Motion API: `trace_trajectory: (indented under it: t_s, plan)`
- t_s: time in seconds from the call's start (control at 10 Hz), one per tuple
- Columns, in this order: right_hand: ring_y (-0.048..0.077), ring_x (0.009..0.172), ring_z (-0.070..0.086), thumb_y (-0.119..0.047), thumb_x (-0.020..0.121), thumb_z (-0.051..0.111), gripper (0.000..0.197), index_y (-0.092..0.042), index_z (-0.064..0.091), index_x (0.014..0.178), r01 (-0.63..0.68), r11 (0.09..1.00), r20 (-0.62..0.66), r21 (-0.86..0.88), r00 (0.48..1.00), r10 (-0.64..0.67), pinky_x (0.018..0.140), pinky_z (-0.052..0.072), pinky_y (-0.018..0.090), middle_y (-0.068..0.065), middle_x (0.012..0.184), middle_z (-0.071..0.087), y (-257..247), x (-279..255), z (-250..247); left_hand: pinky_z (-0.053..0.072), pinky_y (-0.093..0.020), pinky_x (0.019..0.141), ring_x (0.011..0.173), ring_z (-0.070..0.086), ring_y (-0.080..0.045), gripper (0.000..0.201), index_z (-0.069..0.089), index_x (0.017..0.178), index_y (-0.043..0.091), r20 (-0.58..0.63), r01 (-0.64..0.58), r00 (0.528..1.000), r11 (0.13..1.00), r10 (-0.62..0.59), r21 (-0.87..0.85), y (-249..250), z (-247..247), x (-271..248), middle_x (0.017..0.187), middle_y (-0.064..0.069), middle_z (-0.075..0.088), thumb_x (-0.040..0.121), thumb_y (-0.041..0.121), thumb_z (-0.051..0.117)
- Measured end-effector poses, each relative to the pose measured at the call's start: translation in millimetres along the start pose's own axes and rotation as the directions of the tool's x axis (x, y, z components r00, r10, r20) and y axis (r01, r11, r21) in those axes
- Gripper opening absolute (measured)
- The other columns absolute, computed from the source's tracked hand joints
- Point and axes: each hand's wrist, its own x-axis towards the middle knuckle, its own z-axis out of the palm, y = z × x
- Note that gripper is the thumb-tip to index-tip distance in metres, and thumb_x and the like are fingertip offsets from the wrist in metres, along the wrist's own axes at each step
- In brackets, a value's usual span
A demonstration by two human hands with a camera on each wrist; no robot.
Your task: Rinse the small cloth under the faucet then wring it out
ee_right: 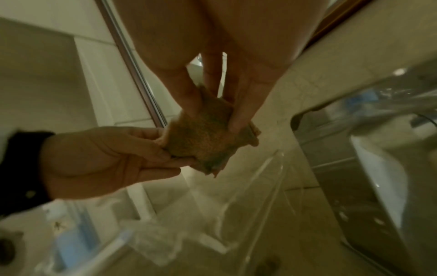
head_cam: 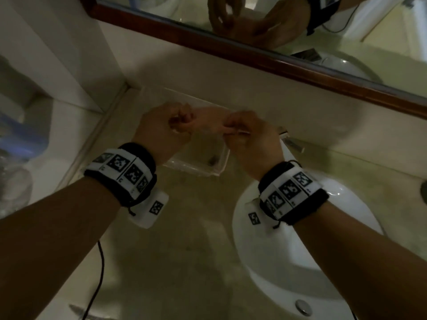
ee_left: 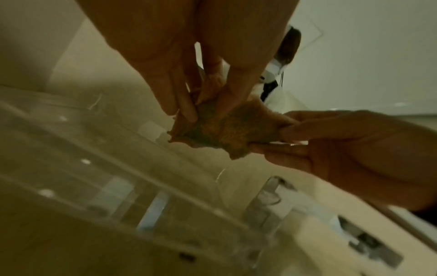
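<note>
A small tan-brown cloth (head_cam: 209, 125) is stretched between my two hands, above a clear plastic tray at the back of the counter. My left hand (head_cam: 166, 128) pinches its left end with curled fingers. My right hand (head_cam: 247, 135) pinches the right end. In the left wrist view the cloth (ee_left: 220, 130) hangs crumpled between my left hand (ee_left: 205, 112) and the right hand (ee_left: 331, 145). The right wrist view shows the cloth (ee_right: 203, 142) gripped by my right hand (ee_right: 216, 121) and my left hand (ee_right: 106, 158). The chrome faucet (head_cam: 294, 144) lies just right of my right hand.
The clear plastic tray (head_cam: 203, 167) sits against the back wall under the hands. A white sink basin (head_cam: 265, 262) with a drain stopper (head_cam: 302, 307) is at the right. A wood-framed mirror (head_cam: 231, 51) runs above. A black cable (head_cam: 99, 273) trails over the beige counter.
</note>
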Motion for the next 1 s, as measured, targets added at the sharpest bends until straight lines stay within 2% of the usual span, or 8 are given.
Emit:
trace_trajectory:
  t_s: [0.1, 0.2, 0.3, 0.4, 0.5, 0.6, 0.8, 1.0]
  plan:
    - [0.008, 0.081, 0.056, -0.012, 0.078, 0.064, 0.025, -0.026, 0.07, 0.098, 0.085, 0.961, 0.17, -0.262, 0.985, -0.041, 0.064, 0.037, 0.006, -0.014, 0.092, 0.063, 8.1, -4.1, 10.0, 0.036, -0.001, 0.075, 0.095, 0.06, -0.01, 0.013, 0.065, 0.091, 0.021, 0.119, 0.009, 0.993, 0.989, -0.026, 0.147, -17.0, 6.8, 1.3, 0.106, 0.003, 0.067, 0.082, 0.012, 0.067]
    - [0.024, 0.108, 0.054, -0.023, 0.083, 0.058, 0.024, -0.027, 0.069, 0.104, 0.191, 0.868, 0.275, -0.459, 0.959, -0.065, 0.087, 0.044, 0.031, -0.003, 0.11, 0.067, 21.8, -14.4, 20.1, 0.046, -0.018, 0.082, 0.101, 0.061, -0.022, 0.034, 0.067, 0.106, 0.016, 0.276, 0.044, 0.953, 0.957, -0.127, 0.286, -29.1, 11.6, -3.8, 0.112, -0.002, 0.065, 0.082, 0.041, 0.063]
    - [0.028, 0.125, 0.041, -0.038, 0.089, 0.051, 0.025, -0.03, 0.066, 0.108, 0.225, 0.789, 0.322, -0.572, 0.946, -0.036, 0.095, 0.037, 0.045, -0.009, 0.119, 0.063, 25.7, -26.2, 27.6, 0.052, -0.038, 0.081, 0.086, 0.064, -0.023, 0.054, 0.069, 0.095, 0.019, 0.259, 0.012, 0.958, 0.917, -0.126, 0.399, -30.6, 13.0, -6.3, 0.099, -0.001, 0.068, 0.07, 0.063, 0.051]
    - [0.028, 0.136, 0.028, -0.045, 0.09, 0.047, 0.034, -0.031, 0.06, 0.118, 0.278, 0.742, 0.388, -0.61, 0.921, -0.025, 0.108, 0.018, 0.057, -0.012, 0.132, 0.054, 23.3, -35.8, 28.8, 0.049, -0.036, 0.075, 0.078, 0.062, -0.024, 0.043, 0.07, 0.086, 0.023, 0.235, -0.071, 0.969, 0.818, -0.08, 0.571, -31.5, 18.1, -2.9, 0.088, -0.002, 0.065, 0.08, 0.059, 0.048]
    - [0.026, 0.14, 0.019, -0.048, 0.089, 0.045, 0.046, -0.027, 0.051, 0.13, 0.308, 0.688, 0.413, -0.657, 0.91, -0.013, 0.11, 0.005, 0.062, -0.009, 0.144, 0.042, 21.0, -45.4, 30.2, 0.044, -0.043, 0.091, 0.094, 0.059, -0.028, 0.045, 0.071, 0.094, 0.035, 0.243, -0.109, 0.966, 0.713, -0.089, 0.693, -37.5, 19.2, -2.4, 0.106, -0.002, 0.063, 0.079, 0.066, 0.041]
    - [0.025, 0.14, 0.022, -0.049, 0.089, 0.045, 0.047, -0.028, 0.05, 0.131, 0.301, 0.673, 0.393, -0.675, 0.92, -0.017, 0.11, 0.005, 0.064, -0.008, 0.144, 0.042, 20.6, -50.7, 30.1, 0.037, -0.047, 0.101, 0.105, 0.056, -0.031, 0.037, 0.07, 0.104, 0.035, 0.211, -0.046, 0.968, 0.728, -0.137, 0.684, -41.6, 16.8, -6.7, 0.122, -0.002, 0.059, 0.083, 0.058, 0.051]
    - [0.029, 0.141, 0.02, -0.047, 0.086, 0.054, 0.061, -0.023, 0.038, 0.139, 0.238, 0.713, 0.362, -0.66, 0.932, 0.024, 0.11, 0.014, 0.059, 0.002, 0.151, 0.032, 17.1, -60.4, 31.1, 0.042, -0.04, 0.09, 0.099, 0.059, -0.033, 0.041, 0.069, 0.11, 0.021, 0.223, -0.05, 0.963, 0.709, -0.153, 0.704, -26.2, 17.9, -13.0, 0.118, -0.01, 0.06, 0.088, 0.051, 0.051]
    - [0.029, 0.129, 0.038, -0.047, 0.086, 0.054, 0.054, -0.019, 0.047, 0.131, 0.184, 0.737, 0.286, -0.65, 0.958, 0.014, 0.104, 0.035, 0.048, 0.007, 0.135, 0.047, 11.5, -81.1, -4.2, 0.049, -0.045, 0.092, 0.108, 0.059, -0.032, 0.049, 0.06, 0.125, 0.032, 0.229, -0.078, 0.97, 0.783, -0.085, 0.617, 3.9, 28.6, -25.9, 0.135, -0.003, 0.053, 0.082, 0.054, 0.05]
